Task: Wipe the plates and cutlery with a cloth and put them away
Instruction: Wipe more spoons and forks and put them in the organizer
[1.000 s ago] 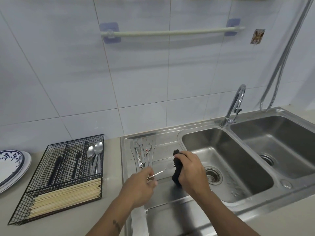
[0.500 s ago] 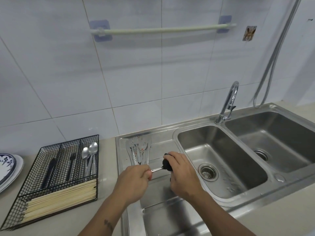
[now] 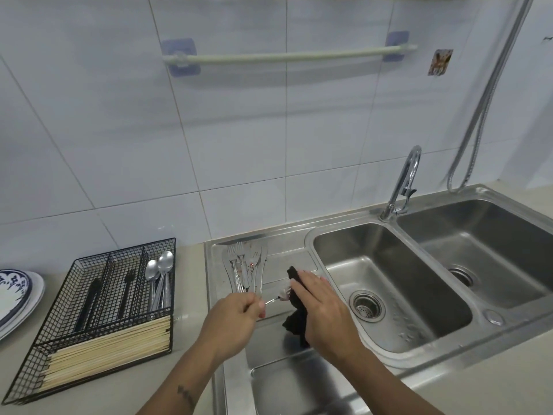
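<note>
My left hand (image 3: 236, 314) grips the handle of a metal utensil (image 3: 276, 298) over the sink's drainboard (image 3: 299, 259). Its far end goes into a black cloth (image 3: 296, 313) that my right hand (image 3: 321, 310) holds around it. Which kind of utensil it is I cannot tell. Several forks (image 3: 245, 269) lie in a bunch on the drainboard behind my left hand. A black wire cutlery tray (image 3: 98, 313) stands on the counter at the left with spoons (image 3: 160, 275), dark-handled cutlery and chopsticks (image 3: 107, 351) in it. Patterned plates (image 3: 16, 298) sit at the far left edge.
A double steel sink (image 3: 398, 295) with a tap (image 3: 404, 184) fills the right side, and a shower hose (image 3: 484, 94) hangs on the wall. A towel rail (image 3: 287, 56) is fixed to the tiled wall above.
My right hand has slid the black cloth along the utensil, and more cloth now hangs below the hand. The left hand keeps its grip on the handle.
</note>
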The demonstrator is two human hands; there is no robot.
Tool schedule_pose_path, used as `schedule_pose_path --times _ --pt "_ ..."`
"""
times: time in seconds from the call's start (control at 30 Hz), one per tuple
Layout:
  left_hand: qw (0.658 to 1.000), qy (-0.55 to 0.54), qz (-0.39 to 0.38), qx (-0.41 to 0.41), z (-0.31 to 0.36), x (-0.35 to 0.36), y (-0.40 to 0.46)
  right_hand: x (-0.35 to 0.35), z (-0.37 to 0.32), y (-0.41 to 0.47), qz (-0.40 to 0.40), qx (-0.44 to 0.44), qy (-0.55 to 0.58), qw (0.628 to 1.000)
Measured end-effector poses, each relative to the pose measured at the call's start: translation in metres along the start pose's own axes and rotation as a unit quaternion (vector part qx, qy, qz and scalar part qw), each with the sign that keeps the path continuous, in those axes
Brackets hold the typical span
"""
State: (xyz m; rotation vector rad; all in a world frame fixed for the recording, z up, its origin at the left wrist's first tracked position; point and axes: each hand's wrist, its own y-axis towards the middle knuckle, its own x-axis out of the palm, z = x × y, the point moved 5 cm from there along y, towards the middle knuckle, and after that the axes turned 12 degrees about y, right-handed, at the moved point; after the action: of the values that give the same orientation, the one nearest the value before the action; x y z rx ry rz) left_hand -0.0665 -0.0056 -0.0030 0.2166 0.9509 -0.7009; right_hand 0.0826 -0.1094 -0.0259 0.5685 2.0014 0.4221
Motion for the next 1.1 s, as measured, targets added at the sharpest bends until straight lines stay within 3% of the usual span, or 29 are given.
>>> schedule_pose_path --times 0.17,0.27,0.37,0.47,0.63,0.83,0.97,1.1 --pt "0.985 -0.142 -0.098 -0.01 -0.007 0.016 -0.004 0.014 -0.017 -0.001 -0.032 -0.087 -0.011 0.996" --pt "0.972 -0.179 -0.132 -0.073 -0.008 0.021 -0.006 0.005 -0.001 -0.002 -0.015 -0.024 0.002 1.0" --pt "0.968 -0.192 -0.076 -0.145 -0.021 0.023 -0.004 -0.005 0.009 -0.004 -0.003 0.022 0.005 1.0" --pt "0.966 -0.219 -0.01 -0.134 -0.019 0.022 -0.002 -0.013 0.0 -0.003 0.014 0.017 0.013 1.0" --pt "0.931 -0.33 0.012 -0.158 -0.006 0.022 0.001 -0.017 -0.015 0.001 0.012 0.021 0.021 0.999" --pt "0.92 -0.34 0.052 -0.186 -0.001 0.021 0.007 -0.012 -0.016 -0.002 0.028 0.08 0.064 0.994" --pt "0.889 -0.396 0.085 -0.213 0.002 0.022 0.008 -0.008 -0.02 -0.003 0.051 0.161 0.119 0.978" --pt "0.843 -0.486 0.068 -0.221 0.011 0.018 0.007 0.0 -0.045 0.002 0.046 0.126 0.145 0.98"
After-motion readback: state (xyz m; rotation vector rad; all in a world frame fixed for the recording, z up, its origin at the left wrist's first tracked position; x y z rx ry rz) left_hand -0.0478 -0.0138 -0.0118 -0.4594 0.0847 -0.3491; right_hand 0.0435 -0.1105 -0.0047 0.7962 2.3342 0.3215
